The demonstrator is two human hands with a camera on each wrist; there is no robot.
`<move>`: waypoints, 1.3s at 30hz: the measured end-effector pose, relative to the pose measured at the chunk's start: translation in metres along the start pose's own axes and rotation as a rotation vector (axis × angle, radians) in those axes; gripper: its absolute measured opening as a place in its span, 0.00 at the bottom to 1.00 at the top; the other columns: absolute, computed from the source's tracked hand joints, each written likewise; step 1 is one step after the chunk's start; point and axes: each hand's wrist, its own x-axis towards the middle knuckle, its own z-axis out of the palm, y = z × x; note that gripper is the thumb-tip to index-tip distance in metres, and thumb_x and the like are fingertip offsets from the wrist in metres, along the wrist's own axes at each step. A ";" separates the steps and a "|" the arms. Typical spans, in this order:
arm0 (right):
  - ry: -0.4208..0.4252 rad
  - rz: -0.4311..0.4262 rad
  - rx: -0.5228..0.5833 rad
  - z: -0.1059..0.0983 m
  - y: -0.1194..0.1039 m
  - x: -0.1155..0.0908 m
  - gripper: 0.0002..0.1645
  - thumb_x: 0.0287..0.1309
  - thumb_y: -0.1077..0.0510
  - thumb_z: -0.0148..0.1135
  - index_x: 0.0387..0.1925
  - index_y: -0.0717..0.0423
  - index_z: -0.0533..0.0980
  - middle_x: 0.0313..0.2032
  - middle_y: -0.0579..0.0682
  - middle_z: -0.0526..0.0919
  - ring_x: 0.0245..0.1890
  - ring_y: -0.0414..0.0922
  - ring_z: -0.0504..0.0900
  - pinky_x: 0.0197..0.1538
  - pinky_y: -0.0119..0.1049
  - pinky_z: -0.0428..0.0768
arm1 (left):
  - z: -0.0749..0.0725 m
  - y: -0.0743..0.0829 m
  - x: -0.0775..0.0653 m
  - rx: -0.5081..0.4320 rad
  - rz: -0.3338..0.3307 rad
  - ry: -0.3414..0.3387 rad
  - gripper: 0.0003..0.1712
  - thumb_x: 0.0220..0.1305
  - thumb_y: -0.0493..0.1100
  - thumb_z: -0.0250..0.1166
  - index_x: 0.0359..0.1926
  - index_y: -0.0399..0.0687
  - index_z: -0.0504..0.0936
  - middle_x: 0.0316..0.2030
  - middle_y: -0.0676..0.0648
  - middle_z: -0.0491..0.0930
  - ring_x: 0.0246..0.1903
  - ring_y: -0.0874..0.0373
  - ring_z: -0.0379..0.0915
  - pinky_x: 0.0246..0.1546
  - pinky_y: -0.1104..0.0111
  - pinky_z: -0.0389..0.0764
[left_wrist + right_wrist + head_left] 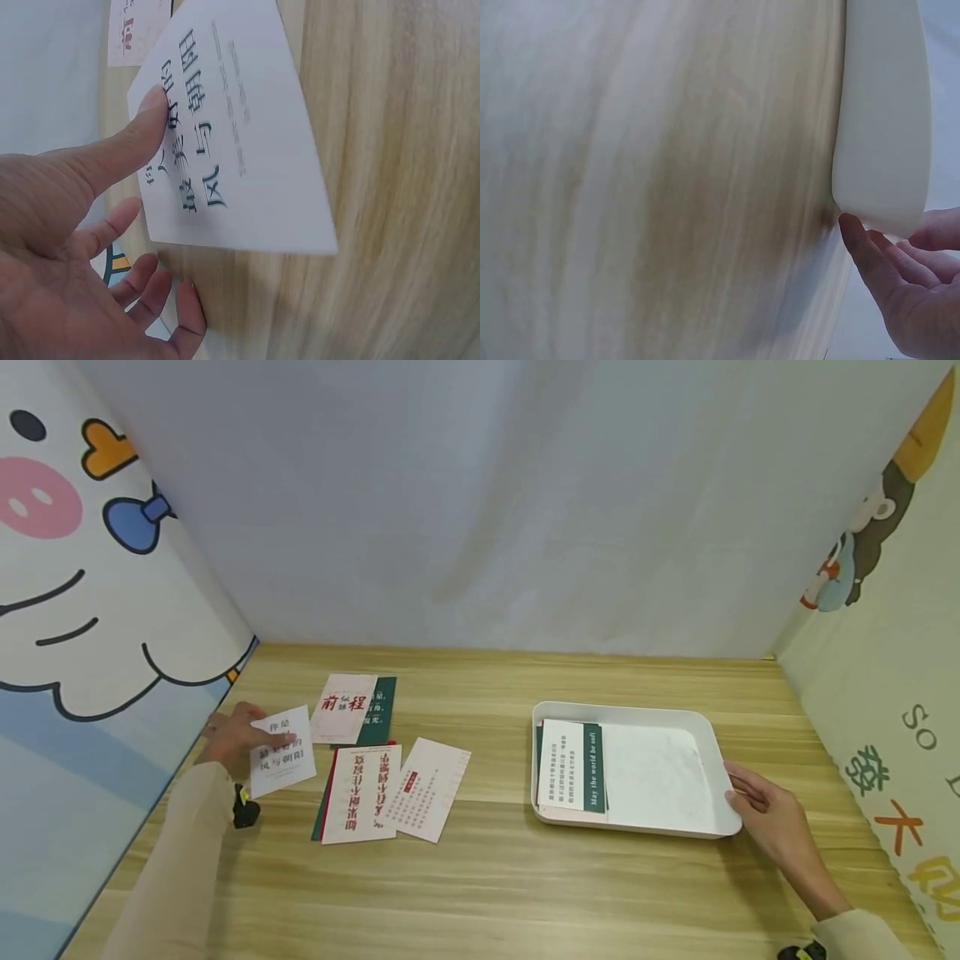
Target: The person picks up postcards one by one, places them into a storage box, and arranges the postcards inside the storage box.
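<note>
At the left of the head view, my left hand (231,733) pinches a white card (283,767) printed with dark Chinese characters. Its thumb lies across the card's face in the left wrist view; the index finger goes behind the card, and the other fingers are loosely bent. My right hand (772,810) grips the right end of a shallow white tray (660,768), thumb at the rim and fingers at the side and underside. Inside the tray's left part lies a stack of cards (566,764), a white one over a green one reading "May the world be soft".
Right of the held card, a pale pink card (341,727) overlaps a green card (385,706). Nearer me lie a cream card with red characters (362,806), over others, and a tilted cream card (431,785). Printed curtains and a grey cloth (487,510) surround the wooden table (465,893).
</note>
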 end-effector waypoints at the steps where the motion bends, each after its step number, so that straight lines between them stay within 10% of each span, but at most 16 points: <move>1: -0.001 0.001 0.002 0.000 0.000 0.000 0.27 0.75 0.64 0.57 0.69 0.75 0.70 0.62 0.77 0.76 0.40 0.08 0.65 0.41 0.10 0.72 | 0.000 -0.002 0.001 0.020 0.015 0.003 0.50 0.63 0.48 0.75 0.67 0.21 0.54 0.64 0.08 0.39 0.66 0.13 0.30 0.66 0.28 0.47; 8: 0.000 0.004 -0.007 0.001 -0.001 0.000 0.26 0.75 0.65 0.57 0.69 0.76 0.69 0.62 0.77 0.75 0.40 0.08 0.65 0.40 0.10 0.72 | 0.012 -0.012 0.003 0.067 0.055 0.142 0.45 0.62 0.53 0.75 0.57 0.18 0.62 0.51 0.18 0.63 0.55 0.23 0.55 0.55 0.37 0.64; 14: -0.008 0.001 -0.002 0.001 -0.002 0.000 0.26 0.75 0.65 0.57 0.69 0.76 0.69 0.62 0.77 0.75 0.41 0.08 0.65 0.41 0.10 0.71 | 0.023 -0.023 0.005 0.011 0.068 0.242 0.35 0.73 0.50 0.66 0.63 0.20 0.70 0.58 0.22 0.71 0.56 0.29 0.66 0.54 0.44 0.72; 20: 0.001 -0.017 0.006 -0.001 -0.002 -0.002 0.26 0.75 0.64 0.57 0.69 0.75 0.70 0.62 0.77 0.75 0.41 0.09 0.66 0.41 0.10 0.72 | 0.022 -0.028 0.006 -0.109 0.077 0.249 0.27 0.76 0.47 0.63 0.59 0.24 0.78 0.55 0.25 0.80 0.50 0.37 0.77 0.40 0.64 0.73; 27: 0.009 -0.023 -0.001 0.000 -0.001 -0.003 0.26 0.75 0.65 0.57 0.68 0.75 0.70 0.62 0.78 0.75 0.41 0.08 0.65 0.42 0.10 0.71 | 0.020 -0.017 -0.001 -0.205 0.105 0.225 0.29 0.80 0.48 0.59 0.65 0.25 0.75 0.61 0.24 0.76 0.56 0.38 0.75 0.45 0.69 0.71; 34: 0.010 -0.008 -0.008 0.002 0.000 -0.001 0.27 0.75 0.64 0.58 0.68 0.76 0.70 0.62 0.78 0.75 0.41 0.07 0.65 0.41 0.10 0.72 | 0.020 -0.013 -0.007 -0.257 0.131 0.195 0.31 0.80 0.50 0.57 0.66 0.24 0.74 0.59 0.25 0.77 0.39 0.61 0.75 0.34 0.74 0.77; 39: 0.015 -0.009 -0.010 0.001 -0.001 -0.001 0.27 0.75 0.65 0.58 0.68 0.76 0.70 0.62 0.78 0.75 0.40 0.07 0.65 0.41 0.10 0.72 | 0.020 -0.012 -0.007 -0.224 0.133 0.201 0.30 0.80 0.49 0.57 0.66 0.25 0.74 0.60 0.25 0.76 0.48 0.48 0.77 0.41 0.70 0.75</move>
